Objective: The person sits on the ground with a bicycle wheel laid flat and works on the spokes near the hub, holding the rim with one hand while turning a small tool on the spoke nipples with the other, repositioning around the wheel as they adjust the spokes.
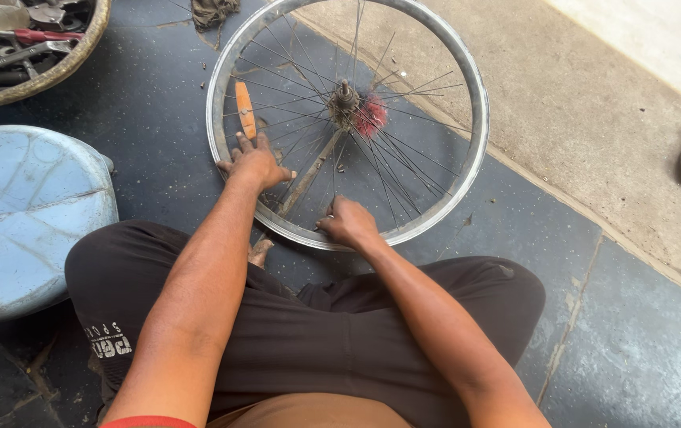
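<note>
**Both hands on a bare bicycle wheel**

On the dark floor [158, 103] in front of the seated person lies a tyreless bicycle wheel [477, 119], flat, its hub [346, 99] wrapped in a red brush. His left hand [255, 162] rests open, fingers spread, pressing on the near-left rim and spokes, just beside an orange reflector [244, 109]. His right hand [348, 222] is closed at the near rim, pinching something too small to make out. A pale blue stool [27, 214] stands left; a basket of tools [79, 55] sits beyond it.
</note>
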The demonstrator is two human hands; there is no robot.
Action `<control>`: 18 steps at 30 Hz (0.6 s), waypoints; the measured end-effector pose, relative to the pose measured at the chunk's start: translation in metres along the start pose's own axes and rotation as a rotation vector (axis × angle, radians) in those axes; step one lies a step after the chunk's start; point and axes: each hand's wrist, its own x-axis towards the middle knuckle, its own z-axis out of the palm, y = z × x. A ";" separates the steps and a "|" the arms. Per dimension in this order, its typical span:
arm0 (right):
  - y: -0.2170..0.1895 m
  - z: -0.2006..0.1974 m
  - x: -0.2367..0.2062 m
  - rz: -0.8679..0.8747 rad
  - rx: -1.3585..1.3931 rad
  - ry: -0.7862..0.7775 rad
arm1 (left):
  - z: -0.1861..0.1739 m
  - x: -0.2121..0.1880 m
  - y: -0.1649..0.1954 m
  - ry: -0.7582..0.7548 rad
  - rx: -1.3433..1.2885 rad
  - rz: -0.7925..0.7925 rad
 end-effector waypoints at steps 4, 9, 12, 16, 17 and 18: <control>0.002 0.020 -0.003 0.061 -0.048 0.142 | 0.001 -0.002 0.002 -0.018 -0.002 -0.002; 0.016 0.020 0.010 0.031 0.062 0.050 | 0.001 -0.005 0.001 -0.018 0.009 0.008; 0.038 0.003 0.019 0.004 0.501 -0.216 | 0.001 -0.006 0.000 -0.010 -0.006 0.002; 0.057 -0.011 0.026 -0.088 0.893 -0.511 | 0.002 -0.006 0.001 -0.010 0.002 -0.007; 0.056 -0.011 0.026 -0.127 0.937 -0.527 | 0.002 -0.005 0.001 -0.012 0.006 -0.004; 0.053 -0.011 0.026 -0.147 0.832 -0.460 | 0.002 -0.005 0.002 -0.012 0.009 -0.002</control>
